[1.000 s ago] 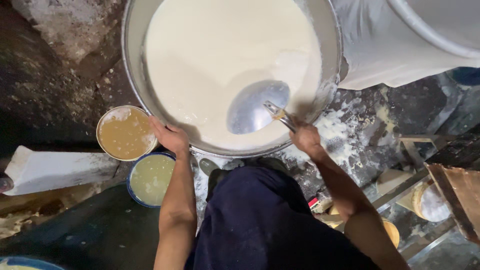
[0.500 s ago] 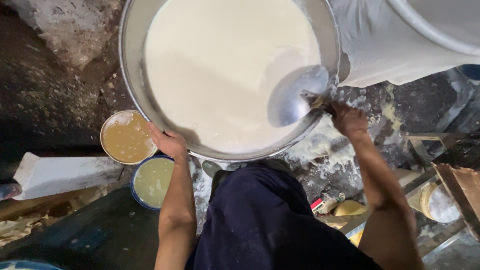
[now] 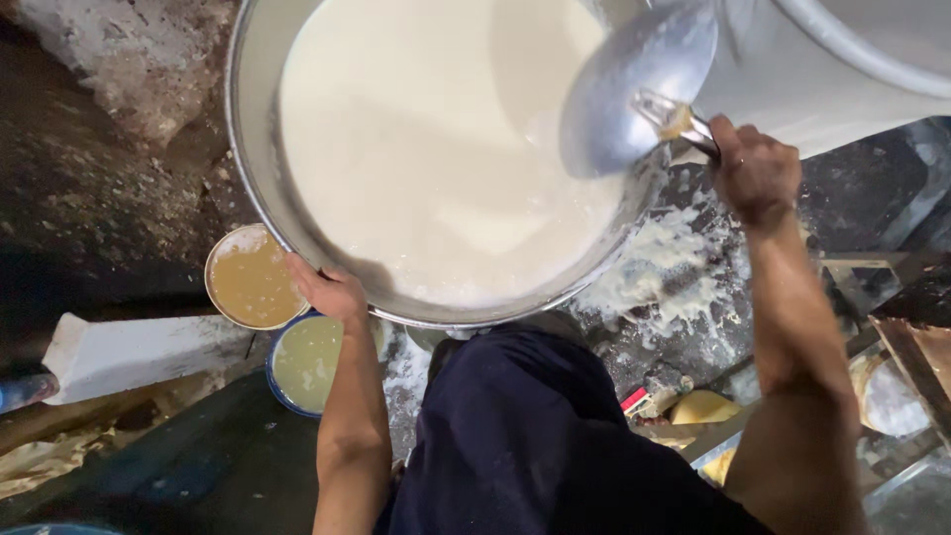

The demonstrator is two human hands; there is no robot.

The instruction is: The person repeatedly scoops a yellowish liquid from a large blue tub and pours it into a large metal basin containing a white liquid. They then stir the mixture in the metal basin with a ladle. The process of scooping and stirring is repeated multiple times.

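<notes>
From the head camera, looking straight down, a big round metal pot (image 3: 248, 168) sits on the far side, full of smooth white liquid (image 3: 426, 149). The right hand (image 3: 755, 170) is closed tight around the thin handle of a large metal ladle (image 3: 634, 94). The ladle's shiny, round bowl hangs over the right part of the pot, and its handle runs from there down and right into the fist — so the ladle lies up and left of that hand. The left hand (image 3: 332, 290) holds the near rim of the pot, fingers curled over the edge.

Just left of that hand sit two small round bowls: one holds a brown, cloudy liquid (image 3: 250, 279), and the blue-rimmed one (image 3: 302, 359) holds a pale yellow-green liquid. A white block (image 3: 139, 349) lies further left. The dark, rough surface (image 3: 684, 287) to the right is splashed with white lumpy drips — wet and messy. A large pale container (image 3: 812, 59) stands at the far right.
</notes>
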